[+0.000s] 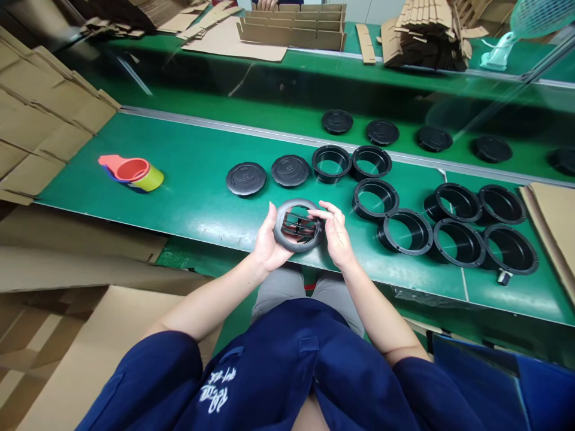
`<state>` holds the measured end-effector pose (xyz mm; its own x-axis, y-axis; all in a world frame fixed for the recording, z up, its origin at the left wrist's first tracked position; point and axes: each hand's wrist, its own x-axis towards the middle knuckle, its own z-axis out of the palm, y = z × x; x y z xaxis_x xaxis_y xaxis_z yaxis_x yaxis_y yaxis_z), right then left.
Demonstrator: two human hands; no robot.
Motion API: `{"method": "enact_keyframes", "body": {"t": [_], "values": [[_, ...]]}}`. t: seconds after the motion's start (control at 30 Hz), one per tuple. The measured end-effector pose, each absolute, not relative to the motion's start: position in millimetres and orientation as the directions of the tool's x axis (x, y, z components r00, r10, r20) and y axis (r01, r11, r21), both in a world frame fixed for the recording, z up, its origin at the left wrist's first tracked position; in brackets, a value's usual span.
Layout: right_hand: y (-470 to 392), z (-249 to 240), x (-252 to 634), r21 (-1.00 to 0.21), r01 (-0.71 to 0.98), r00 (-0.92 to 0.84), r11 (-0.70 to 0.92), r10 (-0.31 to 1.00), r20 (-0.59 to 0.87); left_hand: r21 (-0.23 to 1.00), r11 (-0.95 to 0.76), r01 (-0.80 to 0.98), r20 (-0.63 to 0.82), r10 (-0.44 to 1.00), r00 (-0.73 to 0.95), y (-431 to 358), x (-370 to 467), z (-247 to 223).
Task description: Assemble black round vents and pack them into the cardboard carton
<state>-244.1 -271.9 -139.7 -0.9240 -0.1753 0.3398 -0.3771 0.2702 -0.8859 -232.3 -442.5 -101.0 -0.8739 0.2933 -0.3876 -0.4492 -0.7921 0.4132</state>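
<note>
My left hand (270, 244) grips a round black air vent (284, 237) by its left side, thumb up along the rim. The vent is tilted toward me, with a smooth ring and dark slats across its opening. At its right side, my right hand (338, 234) has its fingers bent over the rim, with the tips at the slats; its thumb is hidden. Just beyond the vent, two closed round black vents (246, 178) (290, 170) lie flat on the green table (197, 203).
Several black flanged rings (406, 232) stand on the right. A nested set of red, blue and yellow cups (135, 172) is at left. Behind stands a clear reflective panel (269, 90), with cardboard dividers (291, 27) and a person's hand (268, 3) beyond. Cardboard sheets (554, 221) lie at right.
</note>
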Motion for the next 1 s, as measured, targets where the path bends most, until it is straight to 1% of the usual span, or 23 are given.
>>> {"method": "enact_keyframes", "body": {"t": [0.23, 0.43, 0.63, 0.87, 1.0], "values": [[-271, -140, -248, -0.892, -0.363, -0.931, 0.269, -0.147, 0.335, 0.421, -0.791, -0.444, -0.373, 0.295, -0.879, -443, -234, -102], [-272, -141, -249, -0.91, -0.349, -0.935, 0.225, -0.15, 0.322, 0.402, -0.801, -0.443, -0.392, 0.287, -0.874, -444, -235, -103], [-272, -149, -250, -0.91, -0.304, -0.951, 0.281, -0.149, 0.271, 0.382, -0.811, -0.442, -0.395, 0.289, -0.872, -444, -235, -103], [-273, -155, -253, -0.929, -0.297, -0.953, 0.222, -0.136, 0.272, 0.355, -0.823, -0.443, -0.395, 0.297, -0.869, -444, -235, -106], [-272, -155, -253, -0.924, -0.28, -0.958, 0.259, -0.141, 0.251, 0.366, -0.811, -0.456, -0.402, 0.305, -0.863, -443, -235, -105]]}}
